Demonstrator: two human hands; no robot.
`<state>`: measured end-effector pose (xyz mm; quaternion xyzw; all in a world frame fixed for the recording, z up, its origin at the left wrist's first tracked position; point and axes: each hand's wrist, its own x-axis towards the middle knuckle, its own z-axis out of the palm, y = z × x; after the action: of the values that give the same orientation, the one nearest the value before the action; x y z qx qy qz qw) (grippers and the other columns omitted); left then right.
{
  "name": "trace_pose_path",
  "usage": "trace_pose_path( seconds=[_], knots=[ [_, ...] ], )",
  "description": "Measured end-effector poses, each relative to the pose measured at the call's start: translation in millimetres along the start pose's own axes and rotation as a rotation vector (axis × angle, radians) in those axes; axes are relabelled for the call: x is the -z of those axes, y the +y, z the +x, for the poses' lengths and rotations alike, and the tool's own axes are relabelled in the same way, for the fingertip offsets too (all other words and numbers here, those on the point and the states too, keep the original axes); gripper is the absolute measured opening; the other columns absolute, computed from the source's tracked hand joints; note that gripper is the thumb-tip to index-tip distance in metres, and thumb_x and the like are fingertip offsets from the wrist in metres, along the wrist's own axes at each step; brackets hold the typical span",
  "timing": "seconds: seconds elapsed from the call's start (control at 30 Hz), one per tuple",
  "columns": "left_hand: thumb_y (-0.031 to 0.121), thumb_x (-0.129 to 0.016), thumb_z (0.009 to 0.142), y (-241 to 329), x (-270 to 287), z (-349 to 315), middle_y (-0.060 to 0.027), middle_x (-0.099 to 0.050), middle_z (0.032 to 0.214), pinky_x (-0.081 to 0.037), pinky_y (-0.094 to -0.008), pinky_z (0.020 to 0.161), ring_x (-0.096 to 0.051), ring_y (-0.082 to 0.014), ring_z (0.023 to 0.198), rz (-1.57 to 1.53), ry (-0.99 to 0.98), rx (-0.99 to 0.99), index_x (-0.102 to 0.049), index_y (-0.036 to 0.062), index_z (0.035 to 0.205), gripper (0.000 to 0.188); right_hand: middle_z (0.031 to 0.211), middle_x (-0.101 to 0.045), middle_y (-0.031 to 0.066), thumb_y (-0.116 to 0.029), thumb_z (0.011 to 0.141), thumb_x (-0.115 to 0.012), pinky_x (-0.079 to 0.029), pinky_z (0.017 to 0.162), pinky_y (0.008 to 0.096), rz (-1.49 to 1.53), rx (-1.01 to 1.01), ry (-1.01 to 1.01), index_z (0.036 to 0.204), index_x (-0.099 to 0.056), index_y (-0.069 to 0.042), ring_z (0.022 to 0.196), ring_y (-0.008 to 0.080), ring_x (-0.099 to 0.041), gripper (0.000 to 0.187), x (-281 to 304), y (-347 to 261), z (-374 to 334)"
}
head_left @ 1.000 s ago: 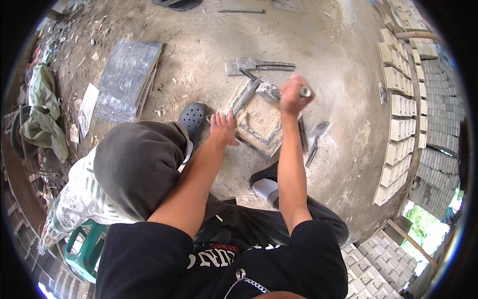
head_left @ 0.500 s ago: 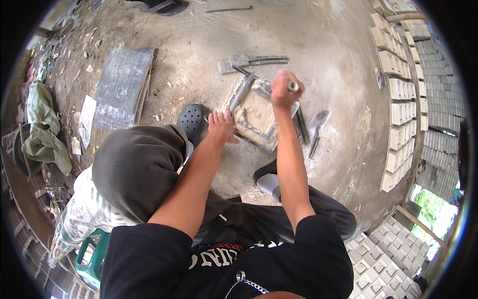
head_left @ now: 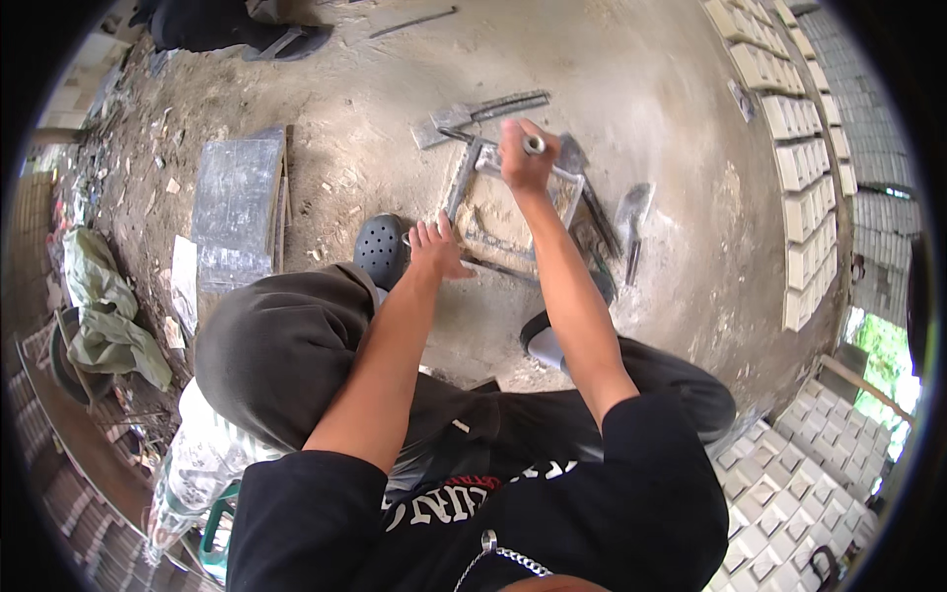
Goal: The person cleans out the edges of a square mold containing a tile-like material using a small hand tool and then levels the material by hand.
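Observation:
A square metal mould frame (head_left: 459,183) lies on the floor before me, with pale, sandy, crumbly material (head_left: 503,209) inside. My left hand (head_left: 434,249) rests at the frame's near left corner, fingers spread. Above the frame's far side, my right hand (head_left: 528,163) is closed in a fist round a tool handle (head_left: 534,144) with a round, hollow end. My fist hides the tool's lower part. A dark flat blade (head_left: 572,154) shows just right of the fist; whether it belongs to this tool I cannot tell.
Flat-bladed tools (head_left: 473,113) lie beyond the frame, and a trowel (head_left: 634,212) is to its right. Stacked dark boards (head_left: 237,202) lie left. Rows of pale moulded blocks (head_left: 804,183) line the right side. Another person's dark-clothed leg (head_left: 212,22) shows at far left.
My right hand has moved left with the tool handle, across the frame's far side. My left hand stays at the corner. The other person's leg has come further into view.

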<state>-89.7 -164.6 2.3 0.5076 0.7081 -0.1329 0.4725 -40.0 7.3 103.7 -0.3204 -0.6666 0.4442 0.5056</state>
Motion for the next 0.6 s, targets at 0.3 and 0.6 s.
trace_pose_path(
  seconds=[0.3,0.6],
  knots=[
    [0.072,-0.075,0.06,-12,0,14,-0.0337,-0.01,0.153,-0.008,-0.0557,0.116,-0.008,-0.0479,0.144,0.041,0.005,0.028,0.017,-0.0103,0.145,0.15,0.047,-0.037,-0.0031,-0.008,0.087,-0.06,-0.025,0.042,0.027,0.166,-0.155,-0.029,0.054,-0.042,-0.001,0.048,0.0029,-0.033,0.038,5,-27,9],
    [0.072,-0.075,0.06,-5,6,6,-0.0335,-0.013,0.153,-0.007,-0.0537,0.117,-0.009,-0.0466,0.145,0.06,-0.034,0.018,0.017,-0.0108,0.145,0.15,0.049,-0.039,-0.0047,-0.009,0.087,-0.06,-0.025,0.043,0.0267,0.138,-0.168,-0.004,0.054,-0.041,-0.002,0.048,0.003,-0.035,0.038,5,-3,8]
  ],
)
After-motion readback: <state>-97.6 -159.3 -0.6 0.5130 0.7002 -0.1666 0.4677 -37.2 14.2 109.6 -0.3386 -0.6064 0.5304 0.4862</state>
